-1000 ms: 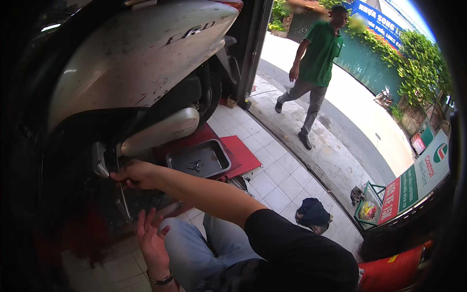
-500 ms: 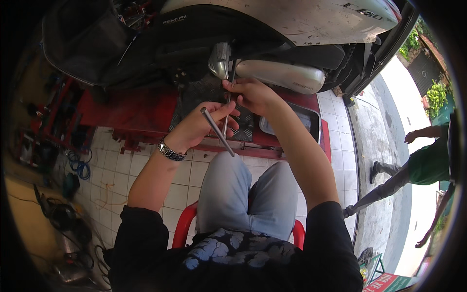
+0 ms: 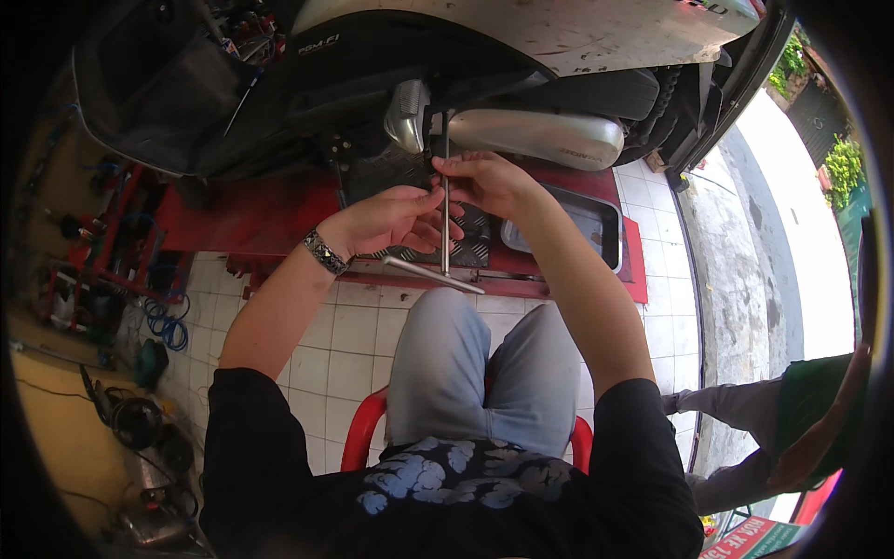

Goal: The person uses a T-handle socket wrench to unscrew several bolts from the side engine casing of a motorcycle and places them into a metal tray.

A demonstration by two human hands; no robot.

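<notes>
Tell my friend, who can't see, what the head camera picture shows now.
A seated person has the left hand and right hand at a T-shaped metal tool beside a scooter. A metal tray lies on a red platform nearby.

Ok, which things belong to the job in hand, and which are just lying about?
Belong, apparently:
- T-shaped metal tool, right hand at its shaft, left hand alongside
- scooter, just beyond the hands
- red stand, beneath the scooter
- metal tray, right of the hands, likely

Lying about, apparently:
- blue hose, looped at left
- black object, lower left, unidentifiable
</notes>
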